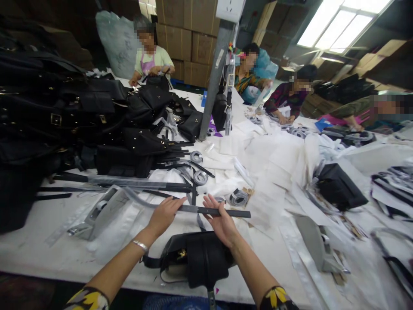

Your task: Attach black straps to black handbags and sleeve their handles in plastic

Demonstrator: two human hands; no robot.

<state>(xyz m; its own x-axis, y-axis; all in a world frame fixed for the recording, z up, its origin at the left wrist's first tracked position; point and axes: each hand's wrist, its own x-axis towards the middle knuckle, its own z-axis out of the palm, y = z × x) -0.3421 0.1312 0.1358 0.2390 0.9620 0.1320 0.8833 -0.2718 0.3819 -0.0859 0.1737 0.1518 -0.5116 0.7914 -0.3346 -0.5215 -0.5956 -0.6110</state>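
White worktop (pixel 41 255), near edge: black leather bag (pixel 206 258) | brown cardboard cartons (pixel 174 41) stood behind | left fingers (pixel 176 203) pinched flat black strap (pixel 239 213), right fingers (pixel 211 201) spread

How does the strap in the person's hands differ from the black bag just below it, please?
The strap is long and narrow; the bag is broad and bulky. The strap is held in the left hand and right hand; the bag lies on the table. Greyish wrapping covers part of the strap; the bag shows none. Both show black surfaces.
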